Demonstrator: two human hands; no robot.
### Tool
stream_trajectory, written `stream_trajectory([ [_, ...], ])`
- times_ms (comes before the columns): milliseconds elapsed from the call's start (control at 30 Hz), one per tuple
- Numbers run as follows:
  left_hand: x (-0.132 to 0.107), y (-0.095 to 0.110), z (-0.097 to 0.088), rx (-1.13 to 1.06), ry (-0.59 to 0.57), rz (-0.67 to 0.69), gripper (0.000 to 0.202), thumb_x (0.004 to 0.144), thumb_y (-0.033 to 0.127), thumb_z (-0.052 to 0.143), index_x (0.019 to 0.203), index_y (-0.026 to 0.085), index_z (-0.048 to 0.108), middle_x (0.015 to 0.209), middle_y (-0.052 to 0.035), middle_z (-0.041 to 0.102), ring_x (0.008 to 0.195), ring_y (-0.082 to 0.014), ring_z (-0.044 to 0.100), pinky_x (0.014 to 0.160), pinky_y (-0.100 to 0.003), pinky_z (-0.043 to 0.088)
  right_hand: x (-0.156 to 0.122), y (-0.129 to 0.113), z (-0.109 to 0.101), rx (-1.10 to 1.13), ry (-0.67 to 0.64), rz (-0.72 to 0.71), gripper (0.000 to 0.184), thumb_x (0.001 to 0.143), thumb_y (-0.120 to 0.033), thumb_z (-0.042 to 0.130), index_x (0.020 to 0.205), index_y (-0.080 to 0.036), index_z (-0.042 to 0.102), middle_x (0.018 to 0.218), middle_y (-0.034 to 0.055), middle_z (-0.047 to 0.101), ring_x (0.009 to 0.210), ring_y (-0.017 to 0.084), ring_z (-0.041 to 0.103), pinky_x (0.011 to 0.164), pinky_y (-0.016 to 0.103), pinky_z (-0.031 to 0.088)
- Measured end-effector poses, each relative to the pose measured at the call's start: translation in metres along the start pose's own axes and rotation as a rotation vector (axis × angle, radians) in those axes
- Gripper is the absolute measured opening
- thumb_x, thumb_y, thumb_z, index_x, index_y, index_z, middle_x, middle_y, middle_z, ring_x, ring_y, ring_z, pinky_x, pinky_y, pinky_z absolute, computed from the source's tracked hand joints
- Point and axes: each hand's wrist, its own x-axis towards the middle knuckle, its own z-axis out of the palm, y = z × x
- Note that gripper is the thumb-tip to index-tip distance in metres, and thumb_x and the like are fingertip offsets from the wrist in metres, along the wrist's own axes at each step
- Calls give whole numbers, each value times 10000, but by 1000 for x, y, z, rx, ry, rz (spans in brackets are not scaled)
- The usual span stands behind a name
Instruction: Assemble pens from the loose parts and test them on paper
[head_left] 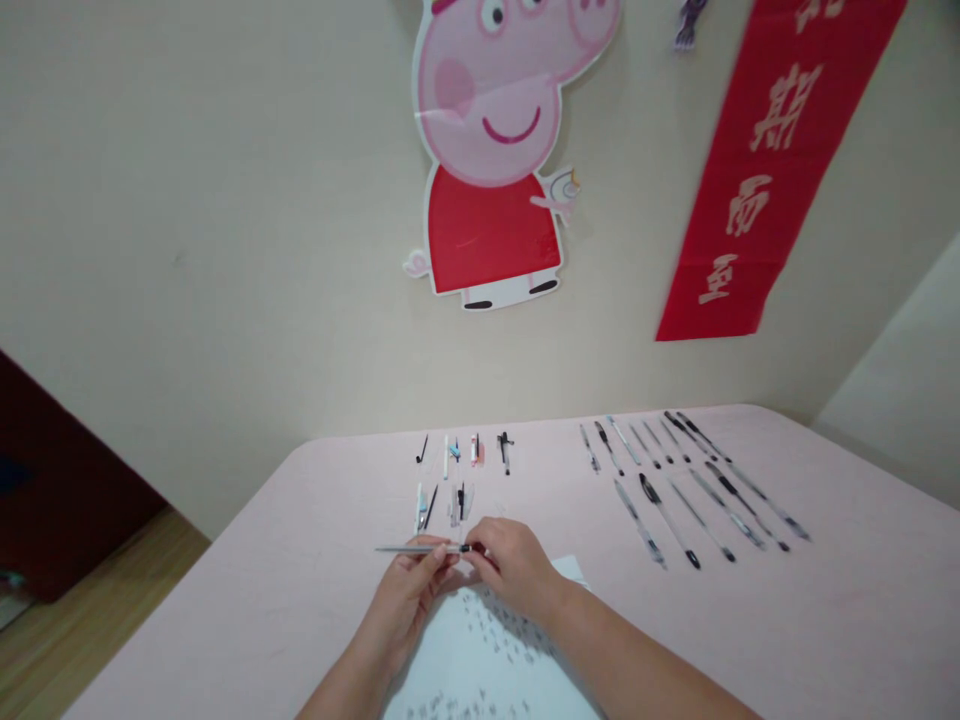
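Observation:
A slim pen (397, 548) with a clear barrel and a black right end lies level between my hands, above the top of a sheet of paper (420, 665). Thumb and fingers of my left hand (405, 592) are closed around its middle, and its thin tip points left. My right hand (517, 565) pinches the black end; whether that piece is a separate plug cannot be made out. Just beyond my hands lie small pen parts (461, 500), black, white and clear, in loose groups. Dark scribbles cover part of the paper.
To the right, several pens (667, 520) lie slanted in two rows on the pink table (787, 630). More caps and parts (504, 450) lie near the back edge. Behind the table is a wall with a pig cutout (495, 235) and a red banner (750, 190).

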Motion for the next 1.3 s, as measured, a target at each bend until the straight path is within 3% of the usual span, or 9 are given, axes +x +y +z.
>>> stream_trajectory([
  [267,4,-3,-6,7,-27,1,230,612,214,823,781,142,685,733,-28,725,706,-104,658,711,-180,518,0,-1,-1,-4,0,23,101,862,-247,546,812,-174,594,731,29,631,658,147,549,616,249,367],
  [733,0,-3,-6,44,-99,-12,211,664,230,790,810,146,664,778,-45,716,744,-145,659,726,-258,524,-1,1,-2,-1,-66,-56,254,929,-269,408,770,-169,579,705,37,625,657,148,550,612,243,357],
  [1300,4,-5,-7,39,-64,23,215,629,235,812,792,153,697,788,-29,721,761,-117,652,724,-191,509,0,-4,-1,145,-104,135,321,935,-277,371,696,-169,556,658,10,582,611,119,505,580,216,337],
])
